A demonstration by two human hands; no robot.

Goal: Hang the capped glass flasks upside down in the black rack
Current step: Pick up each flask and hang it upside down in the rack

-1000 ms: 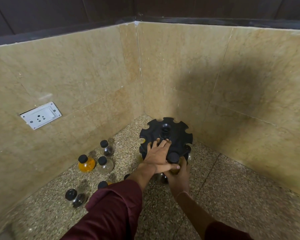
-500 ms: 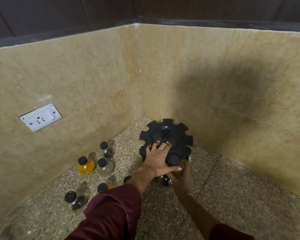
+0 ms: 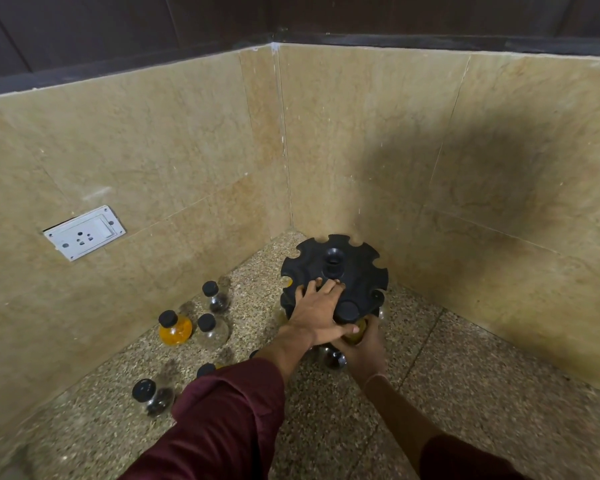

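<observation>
My left hand [image 3: 317,313] presses flat, fingers straight, on the black rack [image 3: 355,271]. My right hand [image 3: 364,353] fingers wrap the amber flask [image 3: 355,333], roughly vertical, just under the nearest slot.

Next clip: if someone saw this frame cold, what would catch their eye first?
The black rack stands in the corner of the speckled stone surface, with the left hand pressed flat on its top. At the rack's near edge, the right hand grips an amber flask just under the rim. To the left, loose capped flasks stand near the wall.
</observation>
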